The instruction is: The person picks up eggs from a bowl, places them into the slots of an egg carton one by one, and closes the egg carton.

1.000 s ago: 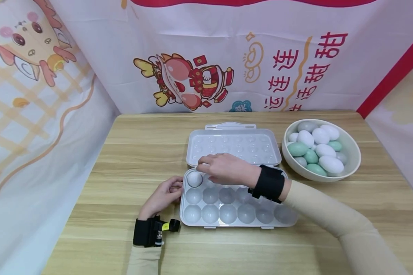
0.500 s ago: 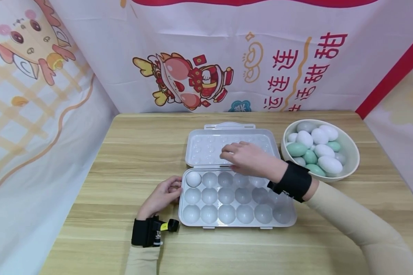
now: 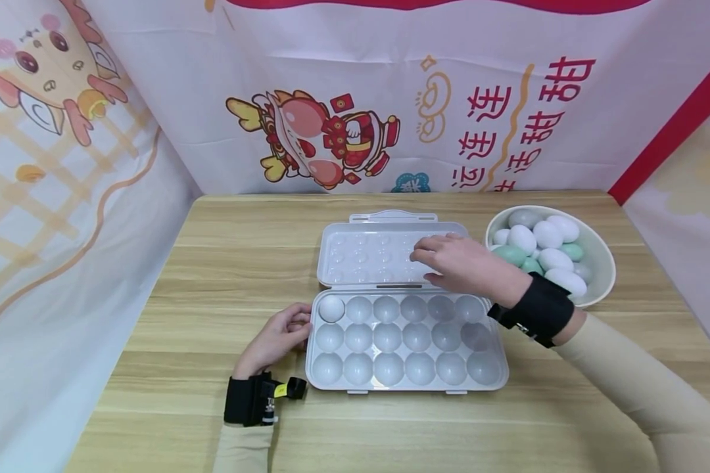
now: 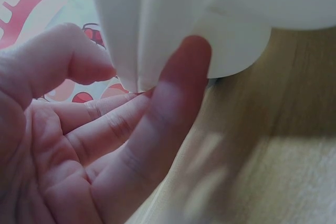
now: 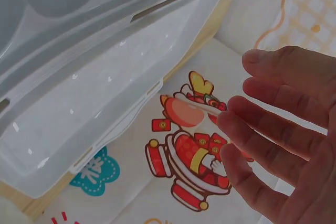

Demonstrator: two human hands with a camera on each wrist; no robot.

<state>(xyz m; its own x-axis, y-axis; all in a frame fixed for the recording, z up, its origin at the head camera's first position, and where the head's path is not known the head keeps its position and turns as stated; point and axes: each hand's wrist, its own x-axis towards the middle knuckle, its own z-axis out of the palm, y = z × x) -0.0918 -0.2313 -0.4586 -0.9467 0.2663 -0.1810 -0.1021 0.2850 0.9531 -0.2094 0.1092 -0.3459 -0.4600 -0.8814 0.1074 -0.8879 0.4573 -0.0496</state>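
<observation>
A grey-white plastic egg box (image 3: 402, 382) lies with its lid folded back, and a single white egg (image 3: 332, 308) sits in the far left cup. At the box's left end is my left hand (image 3: 277, 338). Its curled fingers and thumb hold the lower edge of the side wall (image 4: 152, 30), as the left wrist view shows. Above the right part of the lid (image 3: 355, 253) hovers my right hand (image 3: 464, 264). Its fingers (image 5: 262, 145) are spread and loosely bent, with nothing between them.
To the right of the box stands a cream bowl (image 3: 605, 276) heaped with white, green and grey eggs (image 3: 556, 259). My right wrist partly covers it. Printed cloth (image 3: 331, 39) hangs behind and beside the wooden table (image 3: 236, 249).
My right hand has drawn away from the white egg, moving right across the box and lid toward the bowl. The egg stays in its cup. My left hand has kept its place.
</observation>
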